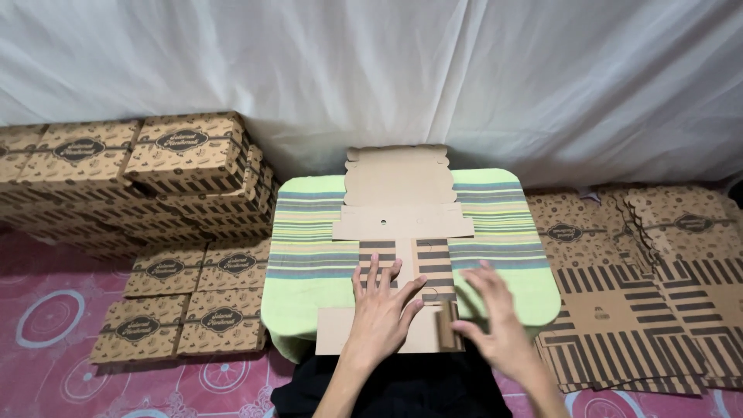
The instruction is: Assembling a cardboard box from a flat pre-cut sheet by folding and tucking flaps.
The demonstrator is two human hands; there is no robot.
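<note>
A flat, unfolded brown cardboard box blank (398,201) lies on a small table covered by a green striped cloth (309,232). Its near part is printed with dark stripes. My left hand (381,306) rests flat on the striped panel, fingers spread. My right hand (495,313) is at the blank's near right corner, fingers on a small side flap (447,323) that stands folded up.
Assembled printed cardboard boxes are stacked at the left (186,155), with more on the pink patterned floor (186,310). A pile of flat box blanks (642,294) lies to the right. White fabric (387,70) hangs behind.
</note>
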